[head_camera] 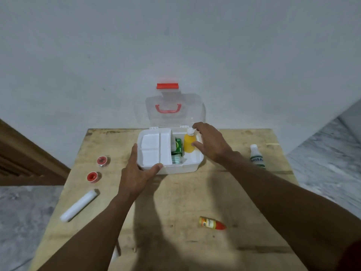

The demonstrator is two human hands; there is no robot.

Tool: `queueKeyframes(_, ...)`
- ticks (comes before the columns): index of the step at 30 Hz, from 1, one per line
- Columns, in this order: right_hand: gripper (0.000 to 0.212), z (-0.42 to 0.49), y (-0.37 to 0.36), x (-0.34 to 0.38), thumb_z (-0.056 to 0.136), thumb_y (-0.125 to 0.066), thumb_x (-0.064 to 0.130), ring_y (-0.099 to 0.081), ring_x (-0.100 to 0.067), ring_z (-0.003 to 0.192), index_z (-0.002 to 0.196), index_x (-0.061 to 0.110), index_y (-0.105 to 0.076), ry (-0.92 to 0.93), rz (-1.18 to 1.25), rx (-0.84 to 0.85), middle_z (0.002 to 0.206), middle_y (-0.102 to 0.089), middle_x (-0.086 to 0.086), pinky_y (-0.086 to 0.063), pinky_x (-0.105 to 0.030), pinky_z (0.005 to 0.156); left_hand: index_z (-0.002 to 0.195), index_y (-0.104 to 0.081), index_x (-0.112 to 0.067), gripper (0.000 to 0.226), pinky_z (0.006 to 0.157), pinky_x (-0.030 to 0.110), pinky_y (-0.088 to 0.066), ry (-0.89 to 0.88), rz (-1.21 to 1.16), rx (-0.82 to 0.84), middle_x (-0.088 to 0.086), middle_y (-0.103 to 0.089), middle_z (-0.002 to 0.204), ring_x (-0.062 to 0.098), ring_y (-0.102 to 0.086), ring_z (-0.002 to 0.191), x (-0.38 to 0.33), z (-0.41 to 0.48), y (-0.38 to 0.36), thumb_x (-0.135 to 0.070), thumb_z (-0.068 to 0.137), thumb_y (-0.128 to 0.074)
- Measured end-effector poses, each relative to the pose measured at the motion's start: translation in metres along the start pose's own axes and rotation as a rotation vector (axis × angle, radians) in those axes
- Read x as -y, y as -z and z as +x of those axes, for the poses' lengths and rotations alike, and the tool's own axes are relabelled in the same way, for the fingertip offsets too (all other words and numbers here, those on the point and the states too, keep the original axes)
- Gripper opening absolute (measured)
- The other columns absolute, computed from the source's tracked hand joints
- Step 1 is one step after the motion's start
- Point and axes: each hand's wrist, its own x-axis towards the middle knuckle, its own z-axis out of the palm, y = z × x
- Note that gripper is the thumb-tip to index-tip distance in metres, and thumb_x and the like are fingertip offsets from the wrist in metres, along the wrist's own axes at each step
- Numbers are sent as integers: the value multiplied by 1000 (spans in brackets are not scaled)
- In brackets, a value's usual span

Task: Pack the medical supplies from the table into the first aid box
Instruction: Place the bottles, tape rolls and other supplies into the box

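The right hand's (210, 143) thumb and forefinger curl round the yellow bottle (188, 143), thumb on its body, forefinger at its white cap. The bottle stands upright in the right side of the box (195, 167), beside a green carton (178, 146). The left hand's (136, 173) fingers lie straight along the box's left side, thumb spread across the front rim. The clear lid (175, 118) stands open. On the table (175, 196) lie two red tapes (102, 160) (92, 176), a white roll (79, 205), an orange bottle (212, 223) and a white bottle (256, 156).
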Motion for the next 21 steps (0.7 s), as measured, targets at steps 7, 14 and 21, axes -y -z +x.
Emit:
queueKeyframes(7, 50, -40, 10, -2, 92, -67, 23, -54, -32, 116, 136, 6, -48, -341, -8, -102, 126, -56, -16, -40, -35, 96, 149, -29, -32, 88, 89, 37, -51, 0, 15, 22, -3, -59, 135, 25, -59, 116, 5, 3, 2, -45, 78, -79)
queueKeyframes(14, 49, -74, 25, -26, 93, -65, 23, -54, -38, 117, 132, 1, -47, -588, -103, -137, 123, -56, -23, -42, -39, 95, 145, -33, -33, 83, 91, 39, -47, 7, 19, 1, -1, -62, 130, 28, -60, 111, 8, 3, 0, -45, 77, -80)
queueKeyframes(21, 45, -76, 40, -65, 96, -59, 20, -53, -43, 116, 135, 1, -46, -665, -153, -84, 127, -53, -25, -43, -41, 96, 146, -29, -38, 90, 99, 47, -48, 47, 30, -20, -9, -58, 132, 29, -60, 114, 6, 1, -3, -54, 73, -78)
